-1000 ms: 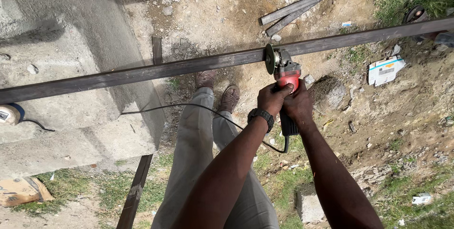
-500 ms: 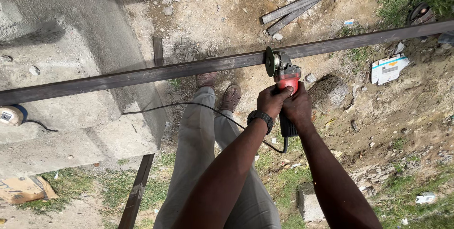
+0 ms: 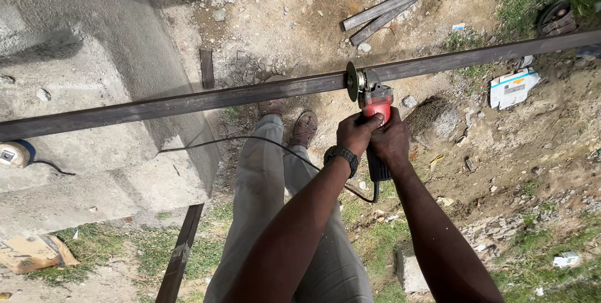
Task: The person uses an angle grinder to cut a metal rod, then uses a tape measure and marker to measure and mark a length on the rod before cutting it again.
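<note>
1. Seen from above, a person's left hand (image 3: 355,133), a black wristwatch (image 3: 342,158) on its wrist, is clenched around the red body of an angle grinder (image 3: 374,106).
2. The right hand (image 3: 390,142) grips the grinder's dark rear handle just beside the left, fingers wrapped tight; the two hands touch.
3. The grinder juts forward beyond the knuckles, and its disc (image 3: 352,81) stands on edge against a long rusty steel bar (image 3: 206,99).
4. A black power cord (image 3: 250,140) trails left over the person's grey trousers (image 3: 263,203).
5. The bar runs across the scene, its left part over a concrete block (image 3: 81,153).
6. Farther off, loose steel strips (image 3: 400,1) lie on bare dirt.
</note>
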